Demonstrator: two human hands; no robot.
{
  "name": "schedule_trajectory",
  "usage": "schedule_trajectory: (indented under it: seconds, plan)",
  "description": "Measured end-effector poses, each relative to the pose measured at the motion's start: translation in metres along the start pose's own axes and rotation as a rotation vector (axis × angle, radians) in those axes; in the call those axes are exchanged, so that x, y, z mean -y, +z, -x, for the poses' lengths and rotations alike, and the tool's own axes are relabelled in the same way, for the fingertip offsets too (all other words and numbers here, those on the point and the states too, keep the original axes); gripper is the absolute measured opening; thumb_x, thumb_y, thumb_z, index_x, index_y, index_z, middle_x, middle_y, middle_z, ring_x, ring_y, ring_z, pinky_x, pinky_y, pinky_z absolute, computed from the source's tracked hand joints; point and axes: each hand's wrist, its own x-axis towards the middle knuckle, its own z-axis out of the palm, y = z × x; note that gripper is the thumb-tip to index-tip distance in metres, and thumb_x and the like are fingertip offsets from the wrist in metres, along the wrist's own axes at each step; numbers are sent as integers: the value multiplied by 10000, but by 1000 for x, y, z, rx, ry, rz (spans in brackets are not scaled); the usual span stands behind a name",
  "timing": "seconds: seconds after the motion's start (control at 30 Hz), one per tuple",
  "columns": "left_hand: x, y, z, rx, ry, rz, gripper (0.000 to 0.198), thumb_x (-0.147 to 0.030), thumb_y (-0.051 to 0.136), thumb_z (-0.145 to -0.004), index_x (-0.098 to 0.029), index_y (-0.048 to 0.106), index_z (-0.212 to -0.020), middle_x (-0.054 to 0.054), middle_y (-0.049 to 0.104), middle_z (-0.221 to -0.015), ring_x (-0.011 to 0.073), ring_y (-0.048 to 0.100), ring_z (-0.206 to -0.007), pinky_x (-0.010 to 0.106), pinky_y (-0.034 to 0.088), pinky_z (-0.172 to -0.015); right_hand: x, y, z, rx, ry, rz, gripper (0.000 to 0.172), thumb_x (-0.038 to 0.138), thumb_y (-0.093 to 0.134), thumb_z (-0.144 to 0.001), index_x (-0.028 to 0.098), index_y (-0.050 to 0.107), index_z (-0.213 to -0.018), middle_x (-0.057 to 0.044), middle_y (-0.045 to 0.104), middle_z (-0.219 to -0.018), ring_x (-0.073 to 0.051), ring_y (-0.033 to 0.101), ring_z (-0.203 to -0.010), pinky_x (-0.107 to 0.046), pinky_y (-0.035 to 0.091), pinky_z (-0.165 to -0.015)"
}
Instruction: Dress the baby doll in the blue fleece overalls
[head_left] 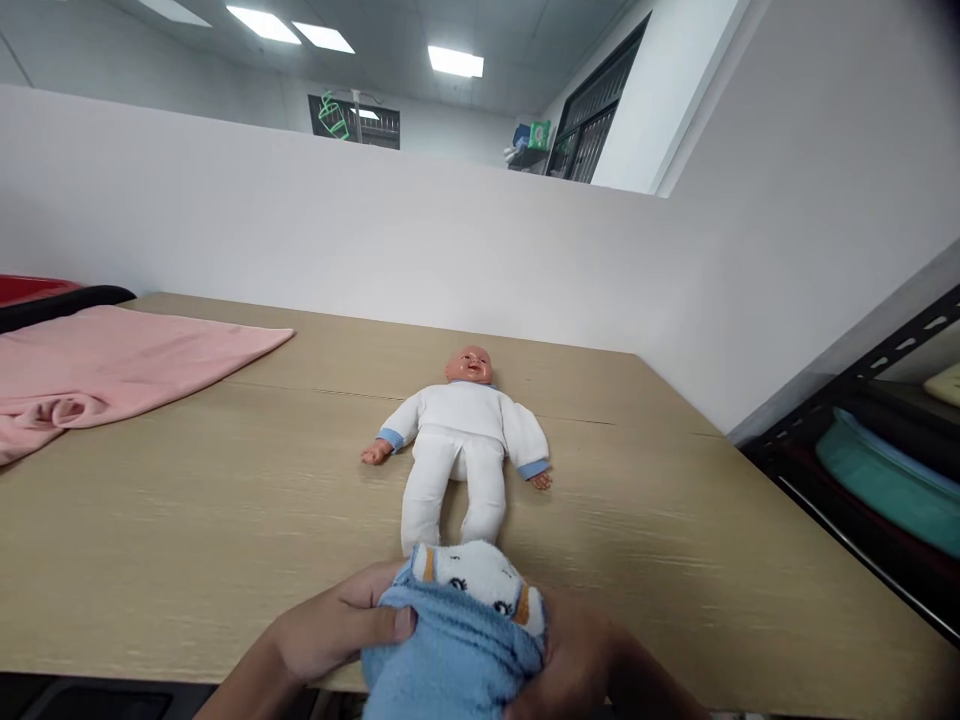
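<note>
Blue garment (450, 655), soft and bunched, with a white patch bearing printed eyes and orange corners at its top, is held at the near edge of the table (225, 520), just in front of the doll's feet. It is gripped from both sides. The left hand (330, 625) is closed on its left edge, with the thumb laid across the blue fabric. The right hand (589, 660) is closed on its right edge, largely hidden behind the cloth, so its finger positions cannot be told.

Judged from this grip, the handling is best done with the fabric gathered evenly in both hands and its edge kept spread. That way the soft cloth is not twisted or let slip to one side. Both wrists are held low, close to the table edge, and the forearms are angled inward toward each other.

The doll (465, 440), dressed in white with blue cuffs, is laid on its back, head far and legs near. A pink cloth (112, 370) is spread at the far left of the table. A dark shelf (862, 400) holding a teal basin (892, 480) is seen at the right.
</note>
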Motion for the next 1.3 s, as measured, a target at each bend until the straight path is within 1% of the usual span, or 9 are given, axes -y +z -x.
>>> schedule_trajectory:
  seconds: [0.2,0.27,0.4,0.5,0.57,0.77,1.03,1.2,1.3]
  plan:
    - [0,20,14,-25,-14,22,745,-784,842,-743,-172,800,-1166,55,744,-891,212,678,-841,286,532,-769,-7,12,1,-185,74,-46,673,596,789,-929,222,643,-1469,-116,752,-1369,-296,701,-1301,-458,511,-1184]
    - [2,26,16,-83,-17,-24,784,-721,916,-688,-174,769,-1228,71,771,-966,257,713,-955,321,565,-846,-5,19,-2,-191,58,7,683,525,845,-890,251,636,-1479,-101,739,-1405,-311,684,-1331,-463,514,-1186]
    - [10,37,21,-454,-90,-246,640,-614,834,-862,-220,690,-1346,104,794,-1238,312,721,-1136,430,566,-1031,-7,34,-11,-300,20,283,812,327,978,-682,315,666,-1432,-50,757,-1374,-311,715,-1243,-415,559,-1115]
    - [14,42,25,-618,-55,-358,595,-617,740,-936,-242,651,-1389,110,759,-1371,343,682,-1266,466,514,-1139,-13,44,-17,-613,61,610,408,278,798,-827,256,718,-1226,-54,809,-1075,-249,750,-945,-358,598,-886]
    - [14,45,28,-634,-63,-390,563,-575,717,-962,-248,628,-1411,103,746,-1405,336,681,-1282,438,521,-1128,-14,49,-20,-704,114,747,214,220,676,-876,231,707,-1087,-39,782,-917,-224,718,-818,-334,558,-792]
    - [8,40,34,-635,-177,-763,269,-347,647,-964,-249,635,-1214,44,807,-1108,280,749,-974,347,528,-870,3,55,-27,-657,168,833,199,174,579,-939,230,720,-1069,-64,797,-1097,-260,735,-1076,-359,511,-963]
    - [18,30,16,-654,-441,-1130,319,-320,488,-1029,-178,548,-1309,184,802,-1125,437,746,-1072,447,466,-833,-4,52,-34,-562,483,1039,285,255,563,-1035,177,689,-1277,-181,765,-1319,-361,724,-1227,-442,513,-1027]
    - [23,21,13,-633,-256,-1190,293,-213,558,-942,-195,666,-1214,166,740,-1249,399,645,-1193,519,445,-1023,-5,51,-29,-550,449,1027,695,436,784,-946,222,517,-1551,-162,706,-1450,-399,702,-1287,-463,518,-1049]
    - [32,16,10,-660,-54,-1064,384,-180,568,-896,-204,667,-1266,151,678,-1366,371,576,-1271,532,422,-1101,-3,52,-28,-554,482,1089,652,366,750,-950,226,524,-1546,-176,623,-1532,-406,712,-1244,-497,532,-1028]
